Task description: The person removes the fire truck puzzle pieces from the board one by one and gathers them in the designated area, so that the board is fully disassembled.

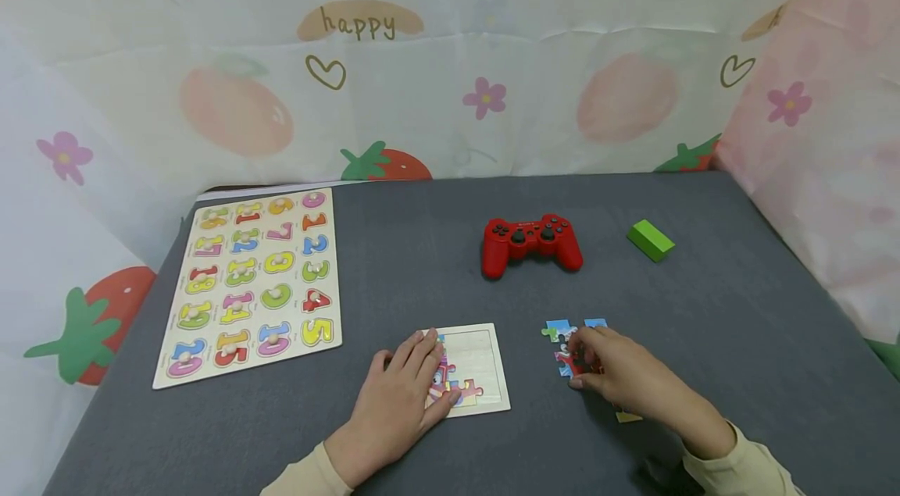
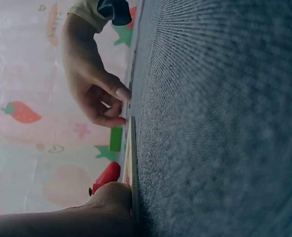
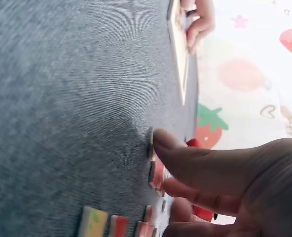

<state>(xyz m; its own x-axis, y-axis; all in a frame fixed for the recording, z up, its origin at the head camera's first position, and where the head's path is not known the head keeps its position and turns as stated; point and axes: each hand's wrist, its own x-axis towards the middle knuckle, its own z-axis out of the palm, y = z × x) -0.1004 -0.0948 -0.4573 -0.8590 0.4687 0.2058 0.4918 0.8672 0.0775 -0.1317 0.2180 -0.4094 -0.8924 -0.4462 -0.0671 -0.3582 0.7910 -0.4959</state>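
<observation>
Well to the left of the puzzle tray [image 1: 478,355], the number board [image 1: 256,299] lies on the bench [image 1: 411,262], its far end angled toward the right. The left hand [image 1: 394,394] lies flat over the tray's left part, fingers fairly straight and reaching away from the person, thumb spread along its near side; it presses the tray and grips nothing visible. The tray lies flat, far edge nearly crosswise, right edge slanting outward toward the person; the hand hides too much to tell its long axis. Fitted pieces [image 1: 469,390] occupy its near-left area, one pink knob pointing right. Beyond the tray, to its right, is the red controller [image 1: 532,242]. Right of the tray lie loose puzzle pieces [image 1: 558,328], turned various ways. The right hand [image 1: 622,371] reaches leftward over them, fingers bent, thumb apart and against a piece's edge; whether it grips one cannot be told. Farther right and beyond the tray is the green block [image 1: 651,240], slanting nearer at its right end.
</observation>
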